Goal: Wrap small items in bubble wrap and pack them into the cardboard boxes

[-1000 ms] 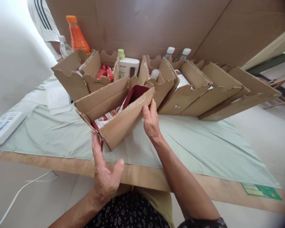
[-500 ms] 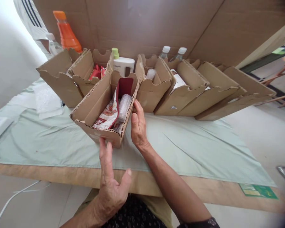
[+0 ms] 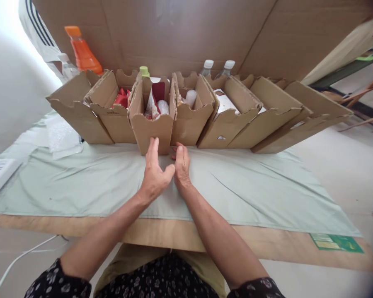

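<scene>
A cardboard bin (image 3: pixel 153 130) stands in a row of similar bins on the green cloth. In it are a dark red and white printed pouch (image 3: pixel 153 102) and a bubble-wrapped item (image 3: pixel 163 107). My left hand (image 3: pixel 154 171) is open, its fingertips against the bin's front face. My right hand (image 3: pixel 182 163) is open too, fingers extended beside the bin's lower right corner; whether it touches is hard to tell. Left of this bin stands a cardboard bin (image 3: pixel 113 120) with red packets (image 3: pixel 122 98); to its right, another bin (image 3: pixel 192 124) holds a whitish rounded item (image 3: pixel 191 97).
More cardboard bins (image 3: pixel 233 128) lean to the right. Behind the row are an orange bottle (image 3: pixel 85 54), a green-capped bottle (image 3: pixel 144 72) and white-capped bottles (image 3: pixel 207 68). Bubble wrap (image 3: pixel 64 134) and a white box (image 3: pixel 1 174) lie on the left of the cloth (image 3: pixel 236 186).
The bin with the pouch has moved back, away from me, into the row between its neighbours. Both hands have moved forward, and my left hand now lies against its front.
</scene>
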`<state>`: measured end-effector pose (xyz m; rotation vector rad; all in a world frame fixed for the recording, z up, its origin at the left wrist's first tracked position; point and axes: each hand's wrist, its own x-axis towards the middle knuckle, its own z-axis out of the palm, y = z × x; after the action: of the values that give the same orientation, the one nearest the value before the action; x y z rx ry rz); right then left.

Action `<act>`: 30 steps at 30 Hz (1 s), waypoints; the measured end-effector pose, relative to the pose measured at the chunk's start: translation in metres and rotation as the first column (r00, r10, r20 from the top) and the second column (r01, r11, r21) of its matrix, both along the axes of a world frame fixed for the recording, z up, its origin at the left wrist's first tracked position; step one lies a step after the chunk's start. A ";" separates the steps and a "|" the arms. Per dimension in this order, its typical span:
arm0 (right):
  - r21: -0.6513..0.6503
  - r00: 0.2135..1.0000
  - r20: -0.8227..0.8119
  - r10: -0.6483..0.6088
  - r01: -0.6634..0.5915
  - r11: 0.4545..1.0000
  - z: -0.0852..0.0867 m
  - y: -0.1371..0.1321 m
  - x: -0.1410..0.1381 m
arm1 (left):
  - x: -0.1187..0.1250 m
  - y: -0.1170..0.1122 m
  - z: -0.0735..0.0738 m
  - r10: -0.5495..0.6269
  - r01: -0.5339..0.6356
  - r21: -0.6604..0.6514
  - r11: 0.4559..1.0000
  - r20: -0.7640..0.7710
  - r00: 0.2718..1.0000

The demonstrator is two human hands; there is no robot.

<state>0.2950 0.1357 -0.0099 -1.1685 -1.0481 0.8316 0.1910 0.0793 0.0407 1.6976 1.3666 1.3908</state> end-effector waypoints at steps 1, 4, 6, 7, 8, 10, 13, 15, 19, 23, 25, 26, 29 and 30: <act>-0.001 1.000 0.000 0.001 -0.001 1.000 -0.001 0.000 0.001 | -0.001 0.015 0.001 -0.005 0.005 -0.015 1.000 0.011 1.000; -0.008 1.000 0.000 0.009 -0.009 1.000 -0.001 0.001 0.003 | -0.002 0.051 -0.002 -0.010 0.011 -0.033 0.999 0.027 1.000; -0.020 1.000 0.002 0.012 -0.012 1.000 -0.002 0.003 0.005 | -0.002 0.063 -0.009 -0.001 0.002 -0.044 0.999 0.034 0.999; -0.028 1.000 0.004 0.013 -0.012 1.000 -0.002 0.004 0.005 | -0.003 0.065 -0.014 0.003 -0.001 -0.058 0.998 0.028 1.000; -0.035 1.000 0.009 0.014 -0.014 0.999 -0.002 0.005 0.005 | -0.005 0.063 -0.019 -0.009 0.009 -0.079 0.997 -0.004 1.000; -0.045 0.999 0.023 0.031 -0.030 0.999 -0.001 0.005 0.006 | -0.014 0.051 -0.027 -0.090 0.072 -0.138 0.988 -0.126 0.988; -0.048 0.992 0.052 0.111 -0.108 0.993 0.001 0.000 0.003 | -0.040 0.013 -0.033 -0.267 0.211 -0.207 0.955 -0.302 0.915; -0.047 0.979 0.078 0.187 -0.184 0.982 0.006 -0.006 -0.001 | -0.061 -0.019 -0.034 -0.352 0.295 -0.200 0.934 -0.394 0.849; 0.001 0.930 0.190 0.315 -0.321 0.947 0.035 -0.011 -0.022 | -0.089 -0.065 -0.035 -0.379 0.355 -0.151 0.923 -0.525 0.762; 0.134 0.810 0.496 0.311 -0.426 0.895 0.090 0.021 -0.057 | -0.093 -0.071 -0.033 -0.343 0.319 -0.133 0.938 -0.482 0.806; 0.158 0.756 0.595 0.273 -0.443 0.882 0.114 0.048 -0.075 | -0.091 -0.066 -0.031 -0.351 0.324 -0.141 0.936 -0.470 0.810; 0.151 0.730 0.628 0.269 -0.453 0.879 0.123 0.062 -0.084 | -0.090 -0.064 -0.029 -0.360 0.331 -0.147 0.932 -0.466 0.808; 0.087 0.687 0.665 0.295 -0.463 0.882 0.133 0.088 -0.104 | -0.090 -0.066 -0.026 -0.391 0.362 -0.151 0.920 -0.415 0.821; 0.072 0.691 0.657 0.301 -0.455 0.887 0.133 0.089 -0.108 | -0.091 -0.069 -0.026 -0.396 0.370 -0.142 0.918 -0.373 0.839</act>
<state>0.1874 0.2246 0.1236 -1.0571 -1.9572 0.6030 0.1001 0.0101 0.0143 2.1461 1.1579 0.7960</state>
